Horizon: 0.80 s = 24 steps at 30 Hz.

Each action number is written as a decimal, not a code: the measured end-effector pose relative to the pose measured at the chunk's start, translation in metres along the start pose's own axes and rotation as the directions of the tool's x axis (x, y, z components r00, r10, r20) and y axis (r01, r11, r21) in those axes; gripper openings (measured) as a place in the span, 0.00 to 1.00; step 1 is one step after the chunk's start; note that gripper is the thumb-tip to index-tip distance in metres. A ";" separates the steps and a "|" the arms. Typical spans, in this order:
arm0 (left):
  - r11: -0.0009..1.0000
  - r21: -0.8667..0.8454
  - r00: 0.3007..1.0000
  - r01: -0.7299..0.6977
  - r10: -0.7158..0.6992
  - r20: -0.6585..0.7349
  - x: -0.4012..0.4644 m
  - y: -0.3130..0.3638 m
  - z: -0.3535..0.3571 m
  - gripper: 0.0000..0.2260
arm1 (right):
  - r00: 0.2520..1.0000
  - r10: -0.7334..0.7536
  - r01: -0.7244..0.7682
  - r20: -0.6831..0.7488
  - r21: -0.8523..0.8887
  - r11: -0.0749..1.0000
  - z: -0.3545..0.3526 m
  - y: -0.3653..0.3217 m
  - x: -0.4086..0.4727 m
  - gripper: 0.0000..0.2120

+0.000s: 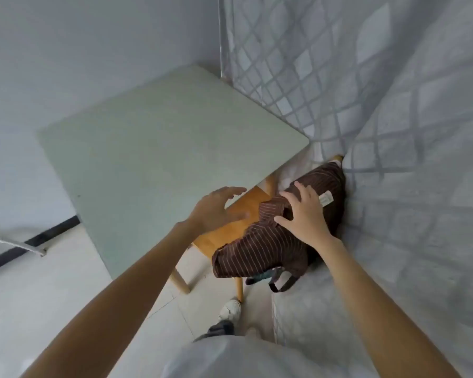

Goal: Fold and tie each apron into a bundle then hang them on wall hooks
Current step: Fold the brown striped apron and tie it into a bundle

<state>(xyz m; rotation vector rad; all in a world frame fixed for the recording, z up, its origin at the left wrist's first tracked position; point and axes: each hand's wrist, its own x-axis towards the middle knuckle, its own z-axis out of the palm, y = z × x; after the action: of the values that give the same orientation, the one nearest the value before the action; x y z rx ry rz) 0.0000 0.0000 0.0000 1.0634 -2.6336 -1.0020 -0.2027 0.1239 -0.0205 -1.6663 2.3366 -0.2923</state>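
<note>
Your pale shirt [238,358] is filling the bottom edge nearest the camera, with both bare forearms reaching away from it toward the far right corner. Beyond them, the pale green tabletop [159,148] is taking up the middle of the view, its far right side sitting against a grey curtain with a diamond lattice pattern [366,85] that is hanging down the right side. Just under the table's near right edge, a wooden stool [230,227] is standing on the light tiled floor [33,296]. A brown pinstriped apron [260,246] is lying crumpled across the right part of the stool's seat, pressed against the curtain, with a small pale label [327,199] showing on its far side and a dark strap loop [283,285] dangling off its near edge. Your right hand [303,214] is resting on top of the apron, fingers spread and only slightly bent, gripping nothing yet. Your left hand [216,207] is hovering released above the stool seat and the table edge, fingers loosely extended, apart from the apron. One white shoe [230,309] is showing on the floor near the stool's leg.
</note>
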 end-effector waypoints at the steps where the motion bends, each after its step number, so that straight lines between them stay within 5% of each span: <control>1: 1.000 -0.021 0.999 -0.001 0.002 0.052 0.004 0.004 0.006 0.30 | 0.997 0.076 -0.076 -0.029 0.003 0.997 0.003 0.006 -0.001 0.33; 6: 0.988 -0.152 0.948 0.019 0.031 0.316 0.030 0.016 0.053 0.37 | 0.943 0.333 -0.317 -0.022 0.251 0.914 0.008 0.032 -0.004 0.43; 9: 0.991 -0.132 0.940 0.013 0.033 0.339 0.044 0.018 0.073 0.34 | 0.919 0.388 -0.365 -0.075 0.213 0.906 0.005 0.038 0.001 0.36; 14: 0.992 -0.035 0.962 -0.119 0.124 0.242 0.048 0.021 0.075 0.20 | 0.929 0.311 -0.285 -0.198 0.149 0.947 -0.007 0.042 0.008 0.08; 19: 0.966 0.016 0.934 -0.257 0.252 -0.254 0.053 0.035 0.052 0.11 | 0.890 0.048 0.018 -0.454 0.141 0.990 -0.042 0.019 0.005 0.05; 22: 0.910 -0.020 0.831 -0.413 0.368 -0.418 0.066 0.038 0.041 0.14 | 0.950 0.021 0.136 -0.311 0.473 0.870 -0.053 0.008 -0.002 0.05; 24: 0.869 -0.134 0.863 -0.477 0.435 -0.257 0.074 0.037 0.035 0.23 | 0.997 0.030 0.028 -0.075 0.673 0.739 -0.054 0.006 -0.011 0.07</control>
<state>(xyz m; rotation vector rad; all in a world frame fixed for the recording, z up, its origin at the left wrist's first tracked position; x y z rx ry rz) -0.0881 -0.0100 -0.0126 0.4349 -2.3769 -0.9403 -0.2221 0.1369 0.0301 -1.2858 1.9109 -1.0829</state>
